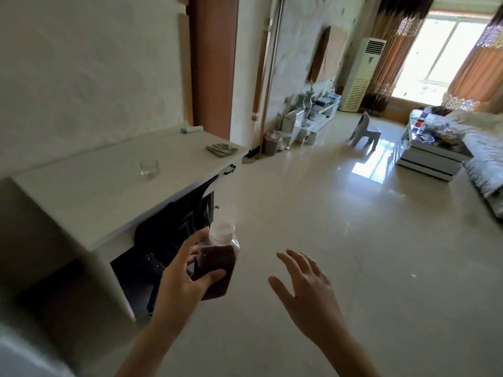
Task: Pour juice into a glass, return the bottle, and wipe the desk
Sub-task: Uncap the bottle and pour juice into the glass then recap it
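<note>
So this looks like the very start of the job: juice not poured yet, bottle being carried over to the desk. The left hand is wrapped around the bottle, thumb across its front, holding it upright out over the floor, near the desk's near right corner. The right hand is empty, fingers spread and relaxed, just right of the bottle and not touching it.

Containers: the bottle has dark reddish-brown juice up to about the shoulder, and the pale cap looks like it's on. The glass stands upright on the desk, well away from the bottle toward the far left. It looks clear; can't tell if there's anything at the bottom.

Next move, I'd guess: bring the bottle over by the glass, and the free hand twists the cap off before any tilting. There's a grey cloth at the desk's far right end, probably for wiping later.
</note>
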`<state>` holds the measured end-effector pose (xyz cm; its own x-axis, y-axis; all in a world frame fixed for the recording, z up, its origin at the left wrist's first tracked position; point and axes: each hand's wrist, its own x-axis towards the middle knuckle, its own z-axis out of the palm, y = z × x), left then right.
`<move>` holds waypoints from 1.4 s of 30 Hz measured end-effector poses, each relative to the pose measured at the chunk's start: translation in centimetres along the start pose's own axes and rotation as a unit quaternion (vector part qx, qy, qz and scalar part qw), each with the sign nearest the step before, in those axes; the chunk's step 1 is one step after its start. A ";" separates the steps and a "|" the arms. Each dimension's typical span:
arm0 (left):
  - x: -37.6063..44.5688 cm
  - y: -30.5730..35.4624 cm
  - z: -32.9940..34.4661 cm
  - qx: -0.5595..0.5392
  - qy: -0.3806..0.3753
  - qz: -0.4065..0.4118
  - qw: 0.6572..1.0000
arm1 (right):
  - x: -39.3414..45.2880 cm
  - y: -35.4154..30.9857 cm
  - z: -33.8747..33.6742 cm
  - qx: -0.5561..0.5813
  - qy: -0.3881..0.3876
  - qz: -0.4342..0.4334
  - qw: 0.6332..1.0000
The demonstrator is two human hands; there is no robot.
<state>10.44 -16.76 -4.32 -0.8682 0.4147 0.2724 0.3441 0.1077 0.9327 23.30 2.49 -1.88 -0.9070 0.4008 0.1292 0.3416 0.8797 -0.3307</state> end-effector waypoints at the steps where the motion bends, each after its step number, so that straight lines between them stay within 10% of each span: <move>1: 1.8 -0.5 0.4 0.000 0.008 -0.001 1.000 | 2.0 0.4 0.1 0.000 -0.004 -0.007 1.000; 42: 43.3 -18.5 -8.2 0.212 0.358 -0.124 0.901 | 63.3 -14.0 15.2 0.041 -0.189 -0.412 0.890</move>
<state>-36.41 -8.16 -7.83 -0.8926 -0.3434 0.2920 0.0811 0.5148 0.8535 -42.63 11.68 -3.31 -0.8644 -0.5010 0.0420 -0.4841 0.8069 -0.3385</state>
